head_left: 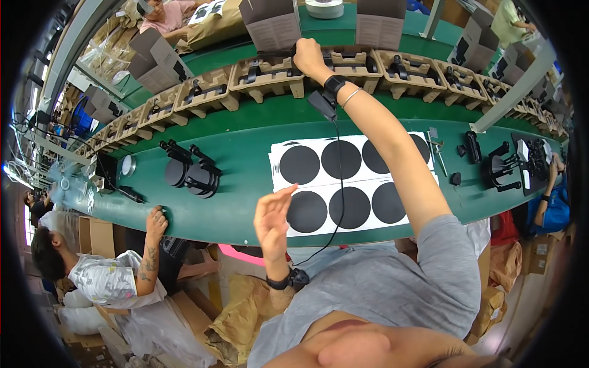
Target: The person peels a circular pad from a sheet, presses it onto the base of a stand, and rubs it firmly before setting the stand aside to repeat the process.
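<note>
My right hand (310, 58) is stretched out to the far row of moulded brown pulp trays (264, 83). Its fingers are closed at the rim of one tray, beside a black part; what they hold, if anything, is hidden. Below that wrist is a small black device (323, 105), from which a thin black cable (341, 184) runs down past the sheet. Nearer my body, my left hand (272, 224) is raised with its fingers extended and nothing in it. It is next to a white sheet (362, 177) bearing rows of black discs (307, 211).
Black stands with round bases (201, 181) are on the green bench (245, 214) to the left. More black parts (472, 147) lie right, near a metal post (515, 92). Open grey boxes (270, 27) stand behind the trays. A co-worker's hand (157, 224) rests on the bench edge.
</note>
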The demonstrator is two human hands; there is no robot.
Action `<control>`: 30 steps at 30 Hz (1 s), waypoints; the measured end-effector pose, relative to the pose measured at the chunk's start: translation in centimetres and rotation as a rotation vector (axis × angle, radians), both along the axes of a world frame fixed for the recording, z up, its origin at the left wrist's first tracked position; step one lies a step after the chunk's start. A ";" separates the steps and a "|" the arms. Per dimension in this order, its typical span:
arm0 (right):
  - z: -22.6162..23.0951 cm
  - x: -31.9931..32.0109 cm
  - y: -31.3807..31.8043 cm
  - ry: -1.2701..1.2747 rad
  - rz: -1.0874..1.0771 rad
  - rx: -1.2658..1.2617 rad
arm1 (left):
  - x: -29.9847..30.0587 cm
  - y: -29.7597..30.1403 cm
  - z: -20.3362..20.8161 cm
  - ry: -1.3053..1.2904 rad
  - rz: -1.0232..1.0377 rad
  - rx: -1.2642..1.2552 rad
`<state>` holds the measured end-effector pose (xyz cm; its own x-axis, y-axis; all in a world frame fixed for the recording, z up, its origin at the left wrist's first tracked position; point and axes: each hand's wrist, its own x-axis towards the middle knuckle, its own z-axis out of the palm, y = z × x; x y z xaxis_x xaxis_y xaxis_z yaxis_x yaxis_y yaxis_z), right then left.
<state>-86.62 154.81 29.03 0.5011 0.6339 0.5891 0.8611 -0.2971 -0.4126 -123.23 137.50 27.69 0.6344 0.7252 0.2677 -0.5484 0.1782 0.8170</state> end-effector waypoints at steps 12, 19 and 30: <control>1.2 -3.6 -0.1 -0.120 -0.117 -0.103 | -6.5 -0.7 -4.8 0.096 0.155 -0.044; -2.6 -3.4 -1.5 -0.179 -0.021 -0.285 | -5.9 -0.5 -5.6 0.207 0.244 0.060; -1.7 -5.6 -5.2 -0.149 -0.029 -0.536 | -3.7 -0.2 -3.8 0.277 0.237 0.199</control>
<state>-92.26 149.65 27.32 0.4584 0.8518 0.2535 0.8871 -0.4560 -0.0716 -126.96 137.34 23.89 0.5237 0.8112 0.2600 -0.3096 -0.1031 0.9452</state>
